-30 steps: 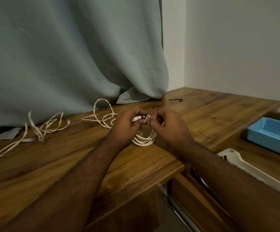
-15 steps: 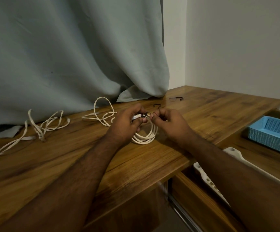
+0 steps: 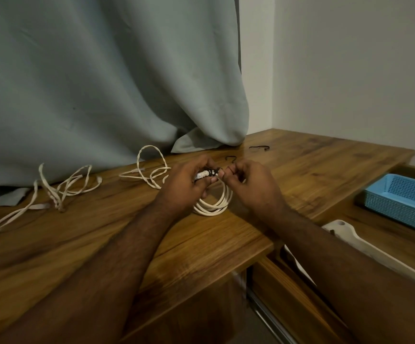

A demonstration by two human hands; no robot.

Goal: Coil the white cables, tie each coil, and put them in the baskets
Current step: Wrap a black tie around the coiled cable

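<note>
My left hand [image 3: 185, 184] grips the top of the coiled white cable [image 3: 214, 203], fingers curled round the bundled part where a dark tie [image 3: 211, 172] wraps it; the coil's loops hang down & rest on the wooden table [image 3: 301, 184] btwn my two hands; my right hand [image 3: 250, 187] sits just beside the left, thumb & forefinger pinched tight at the tie's end, other fingers curled in; can't tell exactly how much of the tie is in that pinch, too small; two more white cables lie loose & uncoiled further left: one [image 3: 149, 170] just behind my left hand near the curtain [image 3: 102, 83], another [image 3: 52, 194] well apart toward the table's left; two spare dark ties on the table behind my hands, one [image 3: 231, 158] close, one [image 3: 258, 147] nearer the curtain hem; blue basket [image 3: 400, 194] off to the right on a lower surface, white basket [image 3: 365, 247] nearer me, partly hidden by my right forearm; no cable visible in either.
</note>
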